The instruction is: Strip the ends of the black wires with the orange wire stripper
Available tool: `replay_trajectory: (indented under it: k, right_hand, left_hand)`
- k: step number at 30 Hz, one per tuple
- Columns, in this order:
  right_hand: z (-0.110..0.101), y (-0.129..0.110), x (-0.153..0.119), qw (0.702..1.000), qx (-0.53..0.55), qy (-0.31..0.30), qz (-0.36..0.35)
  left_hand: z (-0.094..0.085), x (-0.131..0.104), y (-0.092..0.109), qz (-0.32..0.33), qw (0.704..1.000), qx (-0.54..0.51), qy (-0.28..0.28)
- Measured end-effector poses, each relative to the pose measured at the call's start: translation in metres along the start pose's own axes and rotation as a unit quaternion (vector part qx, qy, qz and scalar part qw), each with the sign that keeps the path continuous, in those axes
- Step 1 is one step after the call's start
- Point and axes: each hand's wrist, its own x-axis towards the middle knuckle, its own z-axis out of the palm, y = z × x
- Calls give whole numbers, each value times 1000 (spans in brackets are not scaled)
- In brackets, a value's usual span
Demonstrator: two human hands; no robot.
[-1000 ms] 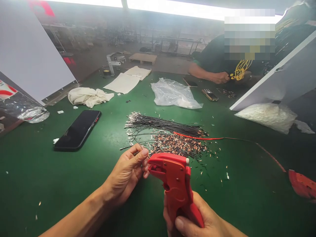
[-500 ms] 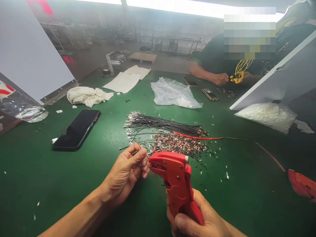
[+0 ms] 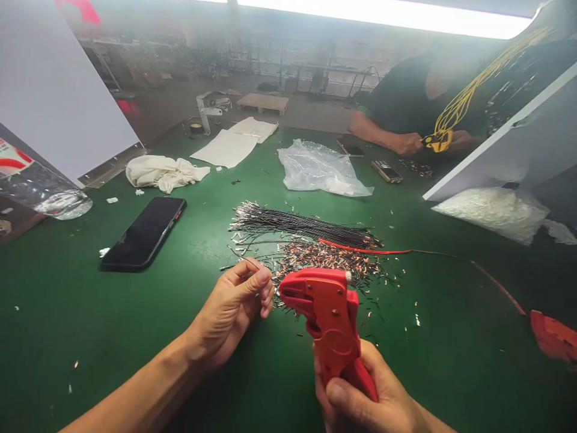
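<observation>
A red wire stripper stands upright in my right hand, whose fingers wrap round its handles. Its jaws point left, towards my left hand, with a small gap between. Thumb and index finger of that hand pinch a thin black wire; most of it is hidden by the fingers. Just beyond the hands lies a bundle of black wires with silvery ends at the left. In front of it is a heap of short black and copper wire scraps, partly behind the stripper's head.
A phone lies left, near a white cloth. Beyond are paper sheets and a clear plastic bag. A red strip crosses the heap. At right stand a white panel and a full bag. Across the table, a person holds a yellow tool.
The wire stripper has shifted slightly right and up, away from my left hand, opening a gap. My left hand keeps its pinch. The view has moved slightly.
</observation>
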Motion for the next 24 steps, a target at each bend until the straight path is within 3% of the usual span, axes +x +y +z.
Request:
replay_trajectory:
  k: [6,9,12,15,17,19,22,24]
  right_hand:
    - [0,-4,-2,1000,-14,3,15]
    - [1,-13,-1,999,-41,6,20]
    - [2,-17,1,999,-32,13,27]
    - [4,-17,2,999,-2,17,36]
    - [4,-15,2,999,32,1,38]
    - [4,-13,0,997,75,-13,31]
    - [1,-13,-1,994,105,-20,31]
    - [0,-14,-1,994,100,-16,42]
  left_hand:
    - [-5,3,2,7,999,48,8]
    - [-8,2,1,23,989,145,22]
    - [-9,-4,2,144,949,265,90]
    - [-9,-9,5,335,871,331,141]
    - [-11,-8,7,407,818,394,104]
    - [-15,-5,8,404,788,464,30]
    - [-20,0,7,345,788,506,-62]
    - [-20,1,7,326,800,497,-75]
